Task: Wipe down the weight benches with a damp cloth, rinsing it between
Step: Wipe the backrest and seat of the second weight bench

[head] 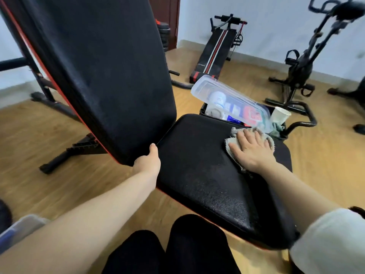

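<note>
Head camera looks down on a black weight bench; its seat pad (pixel 207 175) is flat and its long axis runs from the person's knees (pixel 167 252) away toward the upper right; the back pad (pixel 98 76) is raised steeply and leans toward the upper left, meeting the seat pad at a narrow gap; a red edge runs along the underside of both pads; the seat surface is grainy and shines a little near the front, as if wet

The grey cloth (pixel 233 153) lies flat on the far right part of the seat pad, close to its far edge; the right hand (pixel 251 149) is pressed on top of it with the palm down and the fingers spread wide and straight, pointing away from the person; it does not grip the cloth; the cloth shows around the hand, at the left side with a zigzag hem and behind the fingertips as a fluffy edge

The left hand (pixel 147 163) holds the lower corner of the back pad; the thumb lies on the front face and the other fingers go behind the pad, out of sight

Just behind the seat stands a dark bin with a clear plastic lid (pixel 229 99) leaning over it, and a paper cup (pixel 279 115) beside it; farther on the wooden floor (pixel 39 135) are a sit-up bench (pixel 215 48) and an exercise bike (pixel 304 62)
</note>
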